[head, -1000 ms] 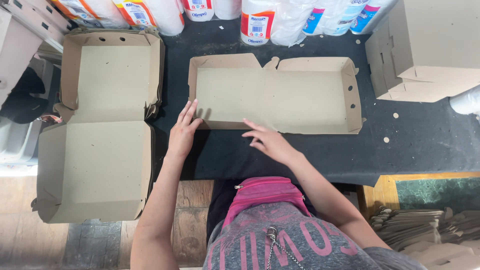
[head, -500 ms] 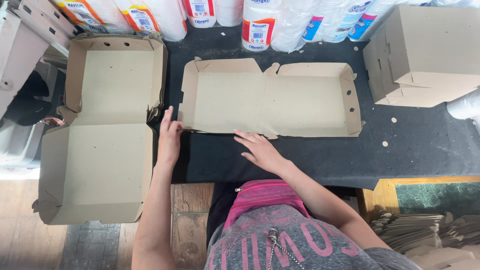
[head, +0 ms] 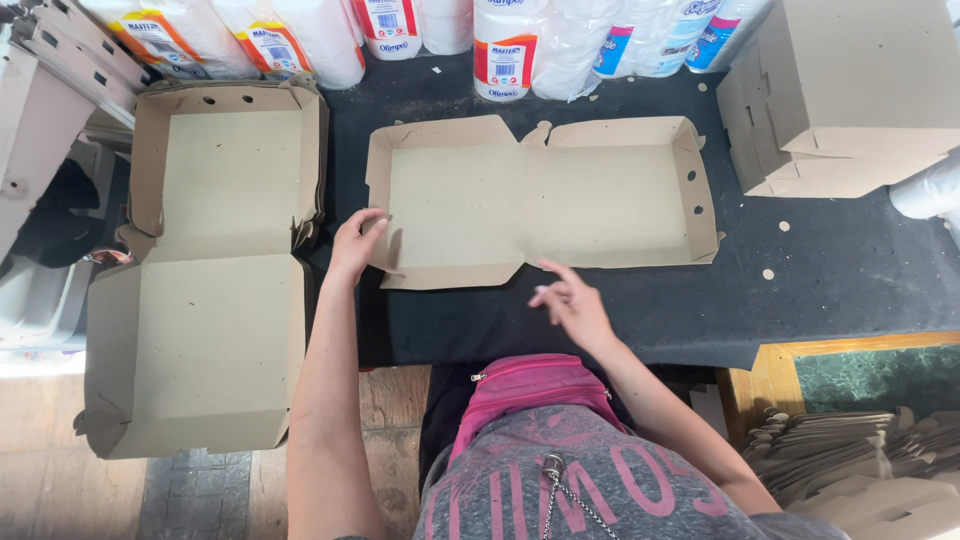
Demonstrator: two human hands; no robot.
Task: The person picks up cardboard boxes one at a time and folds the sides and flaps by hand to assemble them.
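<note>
Cardboard — brown, die-cut and partly folded — is lying as an open box blank (head: 545,205) on the black table cover (head: 820,280), and this blank is serving as the landmark for all positions below. Its side walls are standing up along the far, left and right edges, while its near edge is lying almost flat on the cover. The left hand (head: 355,245) is resting at the blank's near left corner, with its fingers curling over the left wall and touching the cardboard; the pictures are not showing a full clamp, only fingers bent against the flap. The right hand (head: 572,303) is hovering just in front of the blank's near edge, fingers spread loosely apart and holding nothing — its outline is blurring slightly. To the left of the blank, a larger stack of open clamshell boxes (head: 215,290) is lying with both halves unfolded, partly overhanging the table edge. Behind the blank, wrapped paper-roll packs (head: 500,45) are standing in a row along the far side of the cover. To the right of the blank and slightly behind it, a stack of closed cardboard boxes (head: 850,100) is sitting on the cover. Well to the right and nearer than the blank, below table level, flat cardboard sheets (head: 860,460) are piling up beside a wooden edge.
</note>
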